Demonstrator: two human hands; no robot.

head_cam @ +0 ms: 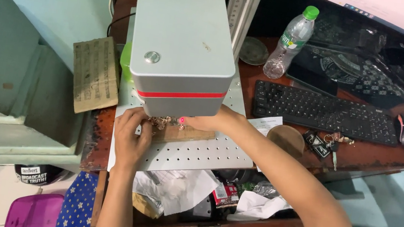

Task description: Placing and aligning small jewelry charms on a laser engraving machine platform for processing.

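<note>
Both pinching a thin, light, bendy gold chain [162, 122] on a small wood block [185, 134] between left hand [130, 137] and right hand [211, 122], under the grey box [182, 51]; probably best held softly by its ends.

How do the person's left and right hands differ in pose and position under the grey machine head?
The left hand lies in full view on the perforated plate, fingers curled at the left end of the wooden block. The right hand reaches in from the far side, partly hidden under the grey machine head, fingertips near the red light spot. Both touch the block beside the small gold-coloured piece.
</note>
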